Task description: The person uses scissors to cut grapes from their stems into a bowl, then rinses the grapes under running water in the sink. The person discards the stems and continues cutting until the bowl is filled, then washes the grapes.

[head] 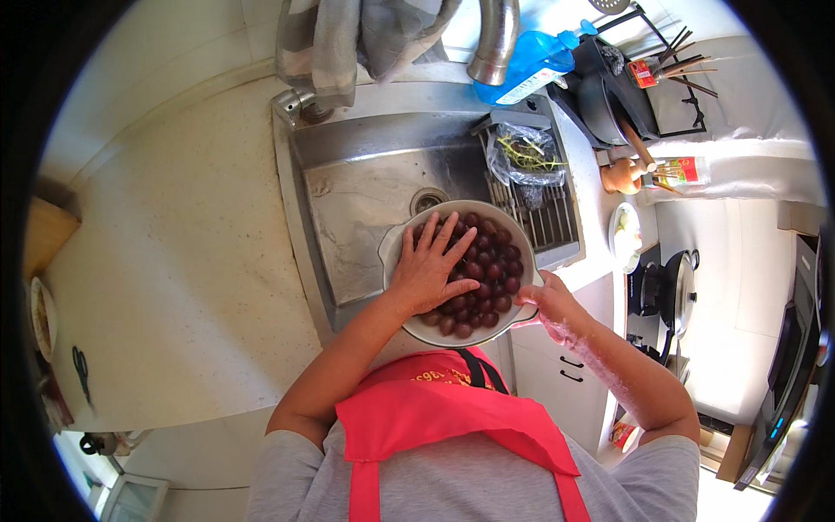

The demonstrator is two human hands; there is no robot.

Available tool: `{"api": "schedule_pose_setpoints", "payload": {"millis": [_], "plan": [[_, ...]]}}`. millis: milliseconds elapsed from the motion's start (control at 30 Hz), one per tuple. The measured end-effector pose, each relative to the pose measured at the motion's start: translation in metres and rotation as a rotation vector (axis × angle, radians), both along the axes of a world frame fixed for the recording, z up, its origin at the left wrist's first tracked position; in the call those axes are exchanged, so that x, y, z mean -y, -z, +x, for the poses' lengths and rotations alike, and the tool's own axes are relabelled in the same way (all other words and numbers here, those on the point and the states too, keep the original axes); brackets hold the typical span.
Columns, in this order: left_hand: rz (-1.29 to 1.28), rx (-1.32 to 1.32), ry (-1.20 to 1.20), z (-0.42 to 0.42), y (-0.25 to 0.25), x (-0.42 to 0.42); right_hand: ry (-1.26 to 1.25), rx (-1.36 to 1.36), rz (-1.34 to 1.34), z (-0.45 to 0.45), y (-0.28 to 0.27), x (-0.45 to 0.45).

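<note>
A white, dark-rimmed bowl with side handles (pixel 393 243) is held over the near edge of the sink, full of dark red grapes (pixel 494 267). Spread flat on top of the grapes, with fingers apart, lies my left hand (pixel 430 267). My right hand (pixel 551 305) grips the bowl's handle at the right, thumb on the rim; its forearm is wet with whitish foam or residue. Beyond the bowl, the stainless steel sink (pixel 365 189) shows its drain (pixel 429 199). Green grape stems (pixel 525 153) lie in a clear plastic bag on the rack at the sink's right.
A metal faucet (pixel 494 46) and a blue soap bottle (pixel 531 65) stand behind the sink. Scissors (pixel 81 372) lie on the left counter (pixel 189 261). To the right are a white plate (pixel 625 238), a black pot (pixel 597 107) and a lidded pan on the stove (pixel 683 293).
</note>
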State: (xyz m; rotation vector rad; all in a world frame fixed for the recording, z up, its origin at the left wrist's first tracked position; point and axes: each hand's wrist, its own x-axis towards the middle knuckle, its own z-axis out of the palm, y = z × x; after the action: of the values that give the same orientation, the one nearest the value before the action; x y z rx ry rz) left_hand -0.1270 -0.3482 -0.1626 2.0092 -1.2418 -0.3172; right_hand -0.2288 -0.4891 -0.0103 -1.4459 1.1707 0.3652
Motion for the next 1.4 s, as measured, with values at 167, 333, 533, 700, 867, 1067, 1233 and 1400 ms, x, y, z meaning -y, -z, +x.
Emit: {"api": "schedule_pose_setpoints", "payload": {"millis": [167, 333, 533, 700, 867, 1067, 1233, 1400], "plan": [[0.017, -0.015, -0.037, 0.002, 0.001, -0.005, -0.014, -0.022, 0.015, 0.009, 0.003, -0.001], [-0.007, -0.030, -0.085, 0.004, 0.006, -0.007, -0.046, -0.066, -0.019, 0.022, 0.002, -0.005], [-0.040, -0.070, -0.149, -0.001, 0.012, -0.004, -0.113, -0.092, -0.051, 0.035, -0.009, -0.010], [-0.047, -0.080, -0.179, -0.003, 0.011, -0.002, -0.159, -0.091, -0.048, 0.037, -0.006, -0.001], [-0.086, -0.075, -0.205, 0.000, 0.011, 0.001, -0.199, -0.086, -0.060, 0.040, -0.008, 0.005], [-0.112, -0.100, -0.254, 0.000, 0.005, 0.003, -0.270, -0.119, -0.115, 0.054, -0.021, 0.003], [-0.067, -0.067, -0.236, 0.003, 0.005, 0.006, -0.240, -0.081, -0.062, 0.049, -0.015, 0.010], [-0.203, -0.026, -0.305, 0.021, 0.000, 0.001, -0.139, 0.044, 0.083, 0.036, 0.020, 0.030]]}}
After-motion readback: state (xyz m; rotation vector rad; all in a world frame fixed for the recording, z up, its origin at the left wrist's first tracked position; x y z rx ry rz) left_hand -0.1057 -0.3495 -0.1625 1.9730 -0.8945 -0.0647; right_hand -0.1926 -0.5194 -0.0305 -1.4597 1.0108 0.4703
